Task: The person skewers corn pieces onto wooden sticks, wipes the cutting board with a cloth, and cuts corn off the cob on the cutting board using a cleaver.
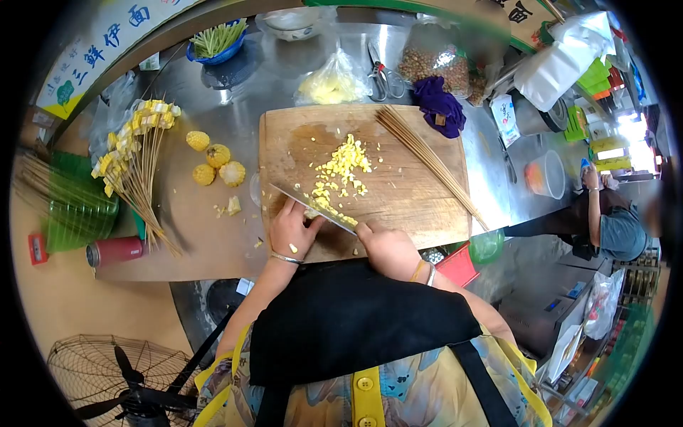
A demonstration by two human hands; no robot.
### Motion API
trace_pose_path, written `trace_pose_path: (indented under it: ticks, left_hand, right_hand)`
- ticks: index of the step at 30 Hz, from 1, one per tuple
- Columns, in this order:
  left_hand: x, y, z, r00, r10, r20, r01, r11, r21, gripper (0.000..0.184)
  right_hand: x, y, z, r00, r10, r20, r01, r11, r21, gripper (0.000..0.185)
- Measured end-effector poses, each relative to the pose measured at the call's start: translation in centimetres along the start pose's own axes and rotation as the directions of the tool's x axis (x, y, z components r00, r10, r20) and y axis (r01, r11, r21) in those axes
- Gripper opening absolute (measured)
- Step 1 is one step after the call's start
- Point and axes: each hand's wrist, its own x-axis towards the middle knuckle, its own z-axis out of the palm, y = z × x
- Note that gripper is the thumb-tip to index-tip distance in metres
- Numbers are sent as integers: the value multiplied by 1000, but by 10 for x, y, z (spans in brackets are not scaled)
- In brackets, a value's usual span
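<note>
Right hand (391,250) is gripping one knife (299,200) over one board (420,210); left fingers (287,208) are curling by blade, grip unclear. Corn kernels (348,155) are lying on board, four cobs (218,156) sitting left.

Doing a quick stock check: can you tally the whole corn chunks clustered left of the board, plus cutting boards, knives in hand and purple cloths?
Corn chunks: 4
Cutting board: 1
Knife: 1
Purple cloth: 1
Total: 7

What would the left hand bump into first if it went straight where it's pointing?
Probably the knife. Its blade slants just ahead of the left hand, though I can't tell whether they already touch.
</note>
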Motion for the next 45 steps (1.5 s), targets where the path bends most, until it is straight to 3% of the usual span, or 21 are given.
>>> trace_pose_path:
  ticks: [9, 11, 12, 13, 15, 17, 19, 22, 26, 29, 33, 35, 36, 39, 41, 42, 45]
  left_hand:
    - [1, -3, 7, 995, -97, 5, 97, 994, -41, 52]
    - [2, -6, 13, 995, -87, -39, 86, 996, -35, 54]
    - [4, -5, 14, 985, 33, -167, -21, 997, 72, 46]
    - [3, -3, 12, 983, 29, -181, -13, 996, 85, 46]
    - [3, -2, 1, 999, -18, -31, 22, 992, 127, 36]
    - [-6, -20, -16, 993, -37, -111, 50, 991, 121, 30]
    - [-18, -62, -32, 943, -185, -275, 221, 970, 105, 29]
    - [-27, -106, -65, 894, -223, -389, 287, 951, 112, 30]
    - [-11, -116, -80, 915, -203, -349, 258, 959, 120, 30]
    - [26, -113, -79, 888, -66, -455, 170, 967, 191, 38]
    - [59, -114, -69, 932, 23, -361, 112, 931, 348, 43]
    - [62, -107, -72, 943, -175, -283, 254, 928, 272, 45]
    - [60, -104, -74, 948, -166, -273, 243, 929, 278, 45]
    - [50, -88, -80, 918, -127, -375, 240, 932, 273, 47]
    - [41, -59, -76, 926, -182, -332, 198, 980, 15, 47]
    - [34, -46, -65, 947, -86, -309, 69, 995, -67, 45]
    - [17, -2, -26, 997, -35, -66, 27, 992, -126, 47]
  right_hand:
    - [23, -10, 9, 999, 49, 15, -48, 998, -27, 16]
    - [44, -9, 22, 1000, 24, -5, -24, 999, -36, 15]
    - [55, -10, 24, 1000, -6, -24, 5, 999, -43, 15]
    - [63, -9, 20, 999, -25, -28, 24, 999, -41, 15]
    - [74, -2, 8, 998, 14, 58, -11, 998, -55, 14]
    - [76, 20, 17, 992, 41, -123, -13, 975, 221, 20]
    - [73, 31, 10, 990, 49, -130, -23, 980, 195, 20]
    - [66, 41, 9, 978, 112, -178, -57, 956, 287, 18]
    - [54, 42, 1, 972, 152, -177, -76, 924, 376, 18]
    - [41, 31, -9, 976, 124, -181, -52, 933, 356, 17]
    - [29, 24, -7, 974, 138, -181, -58, 919, 389, 17]
    - [24, 21, -8, 987, 130, -97, -80, 910, 407, 19]
    - [21, 22, -5, 985, 130, -111, -75, 913, 401, 19]
    - [15, 26, 1, 983, 158, -88, -111, 909, 402, 18]
    - [13, 32, 11, 979, 155, -135, -92, 916, 390, 16]
    - [10, 33, 14, 974, 135, -182, -59, 927, 371, 15]
    - [5, 33, 13, 975, 137, -175, -73, 942, 328, 16]
